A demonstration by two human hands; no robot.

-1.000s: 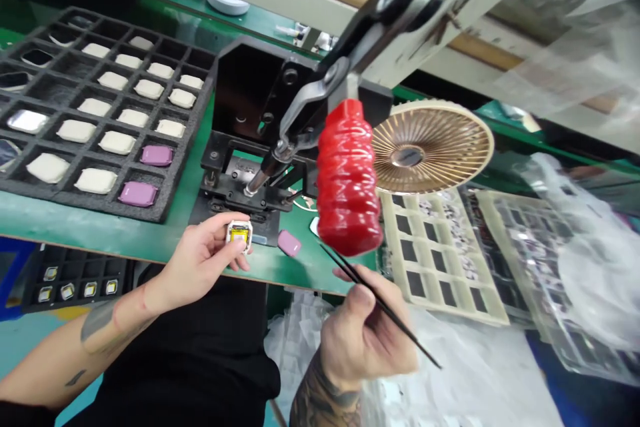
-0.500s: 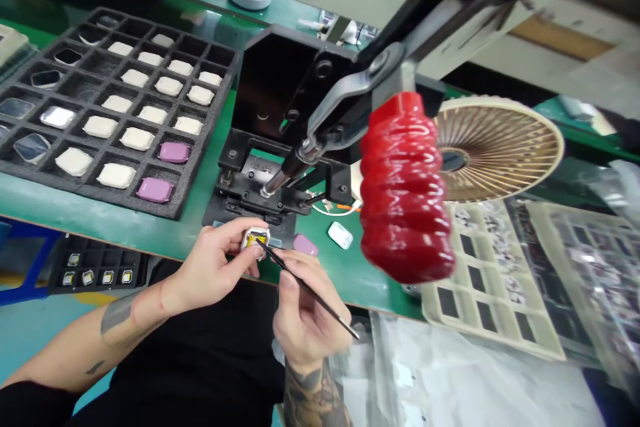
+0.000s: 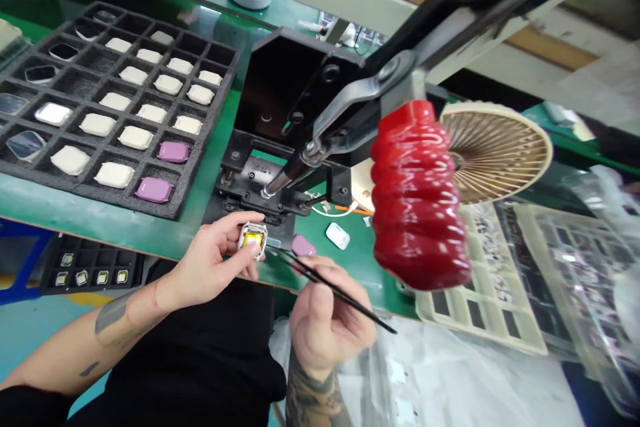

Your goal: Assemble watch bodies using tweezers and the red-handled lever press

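1. one white casing (image 3: 253, 238), yellow inside, at six o'clock of the black press (image 3: 280, 87); left hand (image 3: 210, 253): fingers clamped on it, thumb across its face.
2. tweezers (image 3: 350, 299), pinched in the right hand's (image 3: 330, 327) fingers, have drawn off the casing toward four o'clock; left thumb works alone, apparently.
3. surfaces: matte foam tray (image 3: 198, 140), ten o'clock; glossy ribbed red grip (image 3: 420, 203), three.

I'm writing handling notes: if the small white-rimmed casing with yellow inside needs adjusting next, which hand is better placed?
Probably the right hand: it holds slim black tweezers, tips pointing towards the white-rimmed casing. The left hand is occupied holding that casing.
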